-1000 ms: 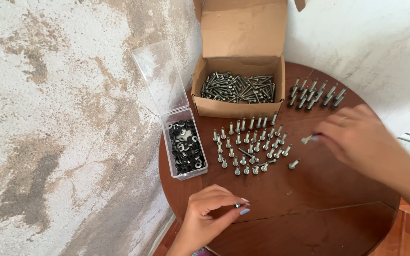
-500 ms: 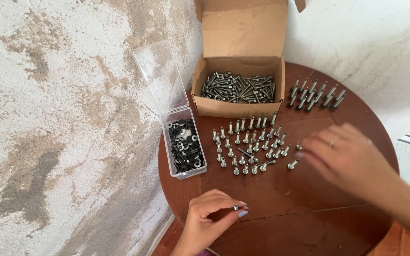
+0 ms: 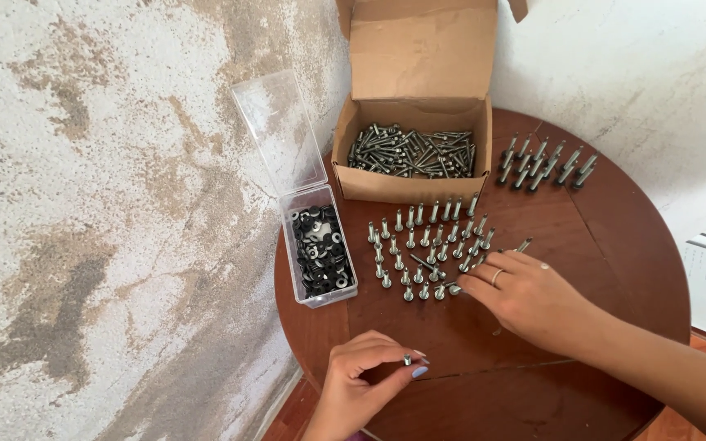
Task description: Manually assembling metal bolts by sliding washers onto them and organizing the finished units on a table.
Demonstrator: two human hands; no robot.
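Nearest, the left hand [image 3: 365, 371] pinches a small screw [image 3: 408, 359] between its fingertips. Beyond, the right hand [image 3: 533, 298] has come in from the right; its loosely open fingers now touch the upright screws [image 3: 426, 245] on the round tabletop [image 3: 614, 245]. Farther: washer case [image 3: 320, 249], cardboard box [image 3: 413, 155].

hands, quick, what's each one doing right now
Left hand: pinched shut on a small screw.
Right hand: fingers spread open, reaching the standing screws.
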